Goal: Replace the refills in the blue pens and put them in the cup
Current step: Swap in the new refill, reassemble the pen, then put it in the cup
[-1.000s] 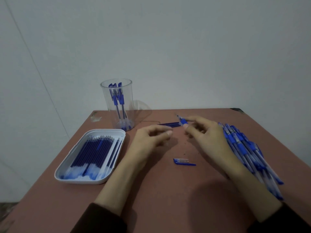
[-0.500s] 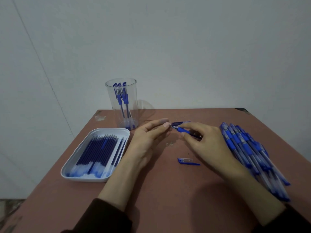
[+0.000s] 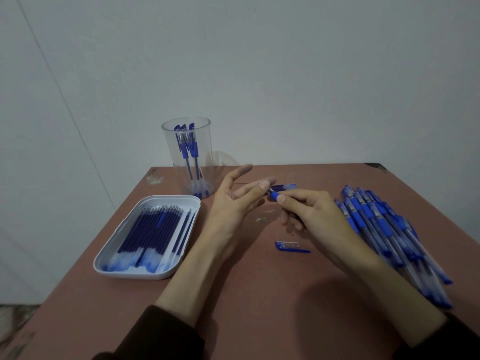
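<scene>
Pinching a blue pen (image 3: 274,196) by its grip between thumb and forefinger, the right hand (image 3: 319,219) aims the tip at the left hand (image 3: 233,203).
The left fingers (image 3: 265,184) are straight and spread, one fingertip at the pen's tip. Just beyond them lies a blue pen part (image 3: 284,187); nearer the person lies a loose cap (image 3: 291,246). A pile of pens (image 3: 384,229) is right of the fingers. To their left are the tray (image 3: 155,275) of refills (image 3: 155,229) and the clear cup (image 3: 205,141), on a reddish table (image 3: 259,307) against a pale wall (image 3: 259,74).
</scene>
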Tool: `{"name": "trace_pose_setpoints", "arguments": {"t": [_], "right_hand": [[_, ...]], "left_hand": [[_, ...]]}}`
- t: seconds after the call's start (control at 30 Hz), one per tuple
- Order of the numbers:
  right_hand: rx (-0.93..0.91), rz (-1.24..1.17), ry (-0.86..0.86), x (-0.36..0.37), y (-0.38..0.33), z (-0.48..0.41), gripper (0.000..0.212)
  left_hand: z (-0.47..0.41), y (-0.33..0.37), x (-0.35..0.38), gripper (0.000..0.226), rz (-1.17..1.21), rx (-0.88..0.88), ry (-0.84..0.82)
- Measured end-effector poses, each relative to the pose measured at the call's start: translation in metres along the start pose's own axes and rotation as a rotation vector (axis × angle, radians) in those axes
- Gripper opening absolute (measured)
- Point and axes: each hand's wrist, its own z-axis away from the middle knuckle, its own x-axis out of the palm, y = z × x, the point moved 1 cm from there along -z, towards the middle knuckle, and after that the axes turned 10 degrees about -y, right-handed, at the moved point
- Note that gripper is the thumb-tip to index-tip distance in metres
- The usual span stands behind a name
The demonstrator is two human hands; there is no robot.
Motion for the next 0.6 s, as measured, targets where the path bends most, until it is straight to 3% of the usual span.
{"name": "trace_pose_setpoints", "arguments": {"t": [0.1, 0.23, 0.4, 0.6], "right_hand": [[-0.015, -0.095, -0.024, 0.0010, -0.0026, 0.0000, 0.017], [-0.031, -0.150, 0.004, 0.0002, -0.0052, -0.0002, 0.016], [-0.065, -0.009, -0.008, 0.0024, -0.0033, 0.0007, 0.015], [-0.083, -0.119, 0.016, -0.0023, -0.0093, 0.0024, 0.016]], "left_hand": [[-0.0011, -0.0014, -0.0001, 0.047, -0.012, -0.004, 0.034], [0.0007, -0.0044, -0.0014, 0.017, -0.079, -0.027, 0.047], [0.0020, -0.0042, 0.0029, 0.028, -0.102, -0.057, -0.002], [0.0013, -0.0047, -0.0006, 0.021, -0.080, -0.029, 0.053]]}}
